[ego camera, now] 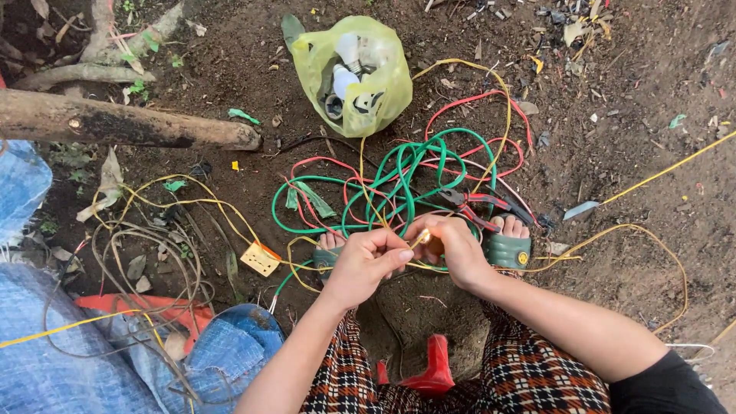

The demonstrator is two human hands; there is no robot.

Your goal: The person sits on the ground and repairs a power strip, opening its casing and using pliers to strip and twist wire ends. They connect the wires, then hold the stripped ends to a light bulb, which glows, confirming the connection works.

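Tangled wires (399, 184) and pliers (479, 205) crowd the front — bare soil (629, 161) lies open rightward.

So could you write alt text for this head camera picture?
Two hands, left hand and right hand, pinch a yellow wire between them over bare soil. Green, red and yellow wires, pliers and a bag of bulbs lie beyond.
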